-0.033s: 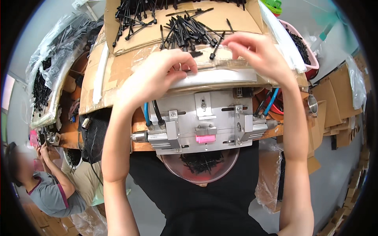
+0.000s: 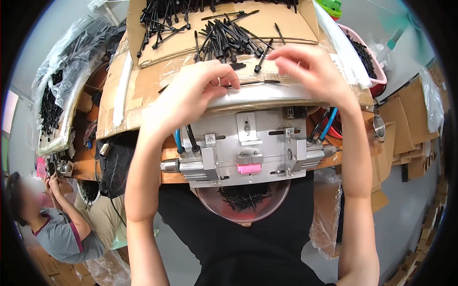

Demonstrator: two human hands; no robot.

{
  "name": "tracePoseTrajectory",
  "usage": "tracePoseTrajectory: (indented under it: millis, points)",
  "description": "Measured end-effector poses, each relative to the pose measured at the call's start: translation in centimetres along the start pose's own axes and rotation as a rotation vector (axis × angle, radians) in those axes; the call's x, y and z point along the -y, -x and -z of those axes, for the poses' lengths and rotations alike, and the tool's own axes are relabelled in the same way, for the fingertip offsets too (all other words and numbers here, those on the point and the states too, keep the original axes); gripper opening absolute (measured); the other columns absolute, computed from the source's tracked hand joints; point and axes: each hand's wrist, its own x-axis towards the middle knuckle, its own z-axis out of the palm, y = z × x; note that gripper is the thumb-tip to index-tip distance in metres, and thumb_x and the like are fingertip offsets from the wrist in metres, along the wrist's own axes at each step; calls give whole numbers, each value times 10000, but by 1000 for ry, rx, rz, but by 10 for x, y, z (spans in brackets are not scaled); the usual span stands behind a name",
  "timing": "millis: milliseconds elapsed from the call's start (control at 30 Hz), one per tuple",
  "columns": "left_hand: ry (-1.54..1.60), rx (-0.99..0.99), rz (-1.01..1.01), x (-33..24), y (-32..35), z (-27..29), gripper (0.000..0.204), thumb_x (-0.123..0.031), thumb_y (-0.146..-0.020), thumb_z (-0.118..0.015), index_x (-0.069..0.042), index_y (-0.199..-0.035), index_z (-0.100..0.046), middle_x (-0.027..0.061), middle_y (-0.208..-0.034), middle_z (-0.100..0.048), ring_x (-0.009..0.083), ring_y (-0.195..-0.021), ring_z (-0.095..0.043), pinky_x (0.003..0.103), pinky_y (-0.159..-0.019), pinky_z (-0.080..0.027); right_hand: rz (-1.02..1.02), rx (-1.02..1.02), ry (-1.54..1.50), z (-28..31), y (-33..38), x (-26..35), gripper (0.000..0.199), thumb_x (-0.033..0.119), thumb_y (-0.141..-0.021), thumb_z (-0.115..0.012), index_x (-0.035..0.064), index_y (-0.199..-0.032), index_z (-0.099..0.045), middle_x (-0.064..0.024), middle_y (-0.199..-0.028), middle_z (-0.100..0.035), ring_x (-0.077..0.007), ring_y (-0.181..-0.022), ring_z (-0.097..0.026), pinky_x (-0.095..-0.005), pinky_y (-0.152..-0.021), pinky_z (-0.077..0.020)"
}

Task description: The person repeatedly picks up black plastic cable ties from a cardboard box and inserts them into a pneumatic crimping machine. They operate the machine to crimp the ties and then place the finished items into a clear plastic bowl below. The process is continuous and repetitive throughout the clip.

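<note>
My left hand [image 2: 198, 88] is closed at the front edge of a cardboard work surface. Its thumb and fingertips pinch a thin black plastic stick [image 2: 260, 82], which points to the right along a white strip [image 2: 276, 92]. My right hand [image 2: 315, 71] hovers to the right of it, slightly blurred, fingers bent and apart with nothing seen in them. Just left of its fingertips lies a single black stick with a thick head [image 2: 258, 67]. Behind my hands a pile of such black sticks [image 2: 222, 40] lies on the cardboard.
Below my hands stands a metal fixture [image 2: 272, 138] with two clamping blocks, air hoses and a pink piece [image 2: 249, 168]. Under it sits a round bowl [image 2: 210, 205] holding black pieces. At the left a co-worker [image 2: 67, 229] sits. A pink basket [image 2: 379, 71] stands at the right.
My right hand has moved slightly left and lower. More of the black stick by my left hand shows now; the left hand has hardly moved.
</note>
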Motion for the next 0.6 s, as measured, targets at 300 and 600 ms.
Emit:
tracePoseTrajectory:
  millis: [300, 600]
  points:
    - [230, -384, 67, -37, 52, -49, 176, 41, -835, -640, -34, -990, -674, 87, -910, -665, 215, -837, -655, 297, -738, -512, -193, -159, -238, -28, 27, 53, 113, 82, -897, -668, -4, -961, -703, -37, -820, -685, -73, -742, -600, -234, -670, -490]
    - [436, -669, 211, -21, 143, -46, 265, 152, -860, -586, 60, -1107, -618, 117, -1122, -603, 147, -945, -606, 254, -828, -489, -517, -310, -177, -38, 159, 87, 73, 8, -891, -646, -34, -927, -693, -62, -841, -680, -95, -731, -616, -216, -633, -472]
